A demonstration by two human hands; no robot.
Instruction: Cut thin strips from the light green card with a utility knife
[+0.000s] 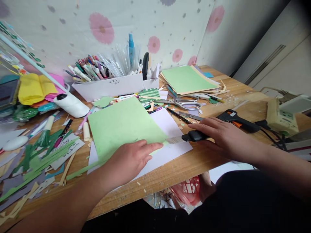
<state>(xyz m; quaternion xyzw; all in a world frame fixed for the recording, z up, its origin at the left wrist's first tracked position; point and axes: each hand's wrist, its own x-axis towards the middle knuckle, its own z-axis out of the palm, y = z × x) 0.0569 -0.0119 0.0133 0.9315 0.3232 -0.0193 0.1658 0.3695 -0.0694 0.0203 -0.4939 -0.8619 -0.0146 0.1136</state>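
— Green sheet (pixel 121 123)?
— Atop white paper (pixel 171 122); your left hand (pixel 133 158), index outstretched, thumb apart, on its near edge, likely steadying it.
— Cutter (pixel 191 136)?
— Right of the sheet, clasped in your right hand (pixel 224 137), blade sheetward.

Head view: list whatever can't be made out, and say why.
In the head view:
Writing on white pen box: too small to read.
Rear of the utility knife: covered by the right hand.
Part of the green paper: under the left hand.
Red plastic basket: partly hidden by the desk.
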